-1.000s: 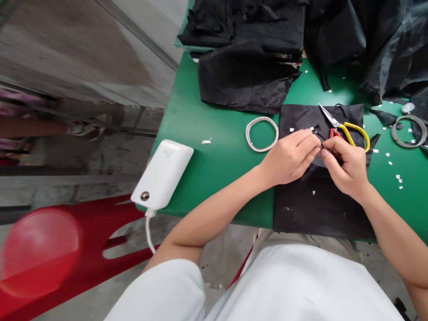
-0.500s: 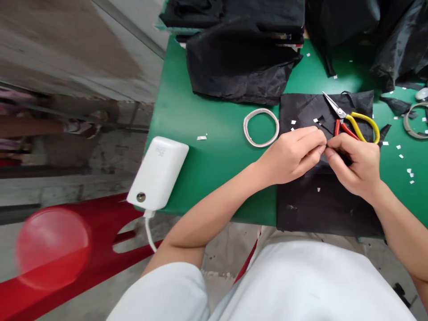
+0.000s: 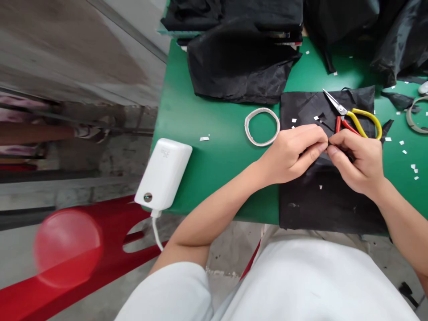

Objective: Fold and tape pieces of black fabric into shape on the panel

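Observation:
My left hand [image 3: 302, 149] and my right hand [image 3: 359, 162] meet fingertip to fingertip over a flat sheet of black fabric [image 3: 310, 207]. Both are closed in a pinch. Something small and dark shows between the fingertips, too covered to name. Just beyond my right hand lie scissors [image 3: 341, 109] with yellow handles, their blades pointing away to the left. Red handles [image 3: 338, 125] show beside them, partly hidden by my hand. A roll of whitish tape [image 3: 248, 129] lies left of my left hand. White paper bits [image 3: 320, 187] dot the black fabric.
The green table [image 3: 214, 178] carries a white power bank [image 3: 165, 171] with a cable at its left edge. Black fabric pieces [image 3: 240, 67] are piled at the back. A second tape ring [image 3: 411, 122] lies far right. A red chair [image 3: 110, 223] stands lower left.
The whole view has shifted slightly, so the power bank and chair appear farther right. My hands keep the same pinch over the black fabric; no object is visibly taken or released.

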Motion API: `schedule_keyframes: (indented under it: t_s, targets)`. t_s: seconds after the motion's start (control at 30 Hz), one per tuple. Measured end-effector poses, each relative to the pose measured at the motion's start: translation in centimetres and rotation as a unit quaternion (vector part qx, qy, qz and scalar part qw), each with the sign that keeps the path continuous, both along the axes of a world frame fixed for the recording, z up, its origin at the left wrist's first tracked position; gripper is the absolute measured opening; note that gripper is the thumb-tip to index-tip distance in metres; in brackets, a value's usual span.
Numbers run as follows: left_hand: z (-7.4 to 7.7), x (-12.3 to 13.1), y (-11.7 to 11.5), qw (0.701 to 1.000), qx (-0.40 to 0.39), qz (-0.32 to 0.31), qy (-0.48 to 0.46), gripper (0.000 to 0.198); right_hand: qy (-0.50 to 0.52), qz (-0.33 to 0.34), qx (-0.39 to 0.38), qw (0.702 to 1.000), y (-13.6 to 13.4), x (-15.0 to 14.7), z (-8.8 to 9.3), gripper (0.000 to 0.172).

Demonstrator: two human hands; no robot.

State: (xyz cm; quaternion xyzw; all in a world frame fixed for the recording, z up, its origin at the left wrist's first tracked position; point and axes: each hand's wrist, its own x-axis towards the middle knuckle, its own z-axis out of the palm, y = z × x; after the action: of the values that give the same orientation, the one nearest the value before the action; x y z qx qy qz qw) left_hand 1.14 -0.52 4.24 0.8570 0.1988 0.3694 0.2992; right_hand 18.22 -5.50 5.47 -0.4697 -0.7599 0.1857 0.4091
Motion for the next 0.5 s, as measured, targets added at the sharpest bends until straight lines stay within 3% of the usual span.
schedule_keyframes:
  t_s: [0.5]
  targets:
    - [0.13, -0.02, 0.09, 0.999, -0.002, 0.006, 0.035, 0.017, -0.07, -0.03, 0.043, 0.996, -0.33, -0.01, -0.08, 0.012]
